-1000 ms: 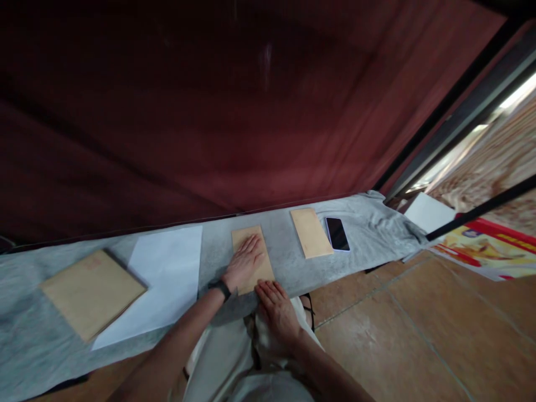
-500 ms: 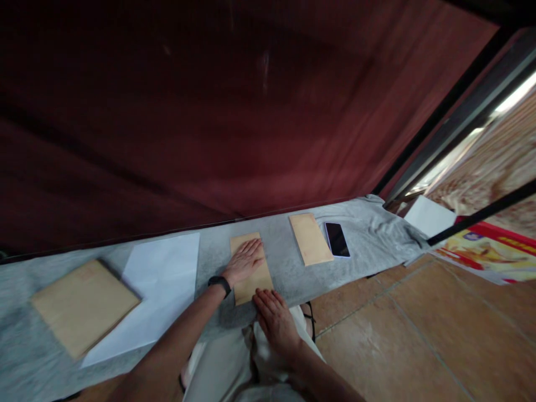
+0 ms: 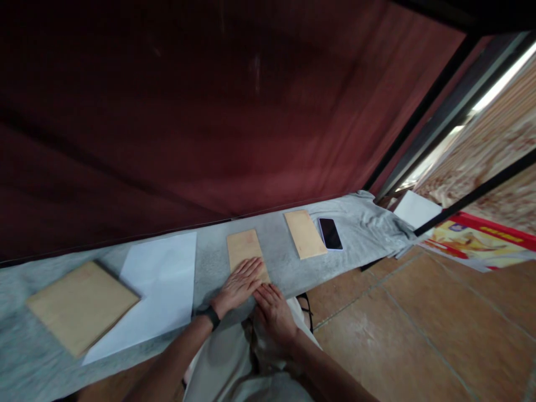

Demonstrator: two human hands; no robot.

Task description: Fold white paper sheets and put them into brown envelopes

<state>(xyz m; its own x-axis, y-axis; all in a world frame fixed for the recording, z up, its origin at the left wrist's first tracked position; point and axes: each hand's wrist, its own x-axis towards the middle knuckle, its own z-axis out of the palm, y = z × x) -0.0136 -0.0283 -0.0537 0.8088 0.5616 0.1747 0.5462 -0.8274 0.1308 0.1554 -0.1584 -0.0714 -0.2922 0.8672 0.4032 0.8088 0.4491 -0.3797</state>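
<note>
A small brown envelope (image 3: 243, 247) lies on the grey cloth-covered table (image 3: 276, 262) in front of me. My left hand (image 3: 238, 285), with a black wristband, rests flat on the envelope's near end, fingers stretched out. My right hand (image 3: 273, 312) lies just beside it at the table's front edge, fingers flat and together, touching the envelope's near corner. Neither hand grips anything.
A second small brown envelope (image 3: 304, 234) and a black phone (image 3: 330, 233) lie to the right. A white sheet (image 3: 154, 279) and a large brown envelope (image 3: 79, 306) lie to the left. A dark red curtain hangs behind; tiled floor and a colourful poster (image 3: 477, 243) are at right.
My left hand has slid from the middle of the envelope back toward me to its near end, now beside my right hand. The view has shifted slightly.
</note>
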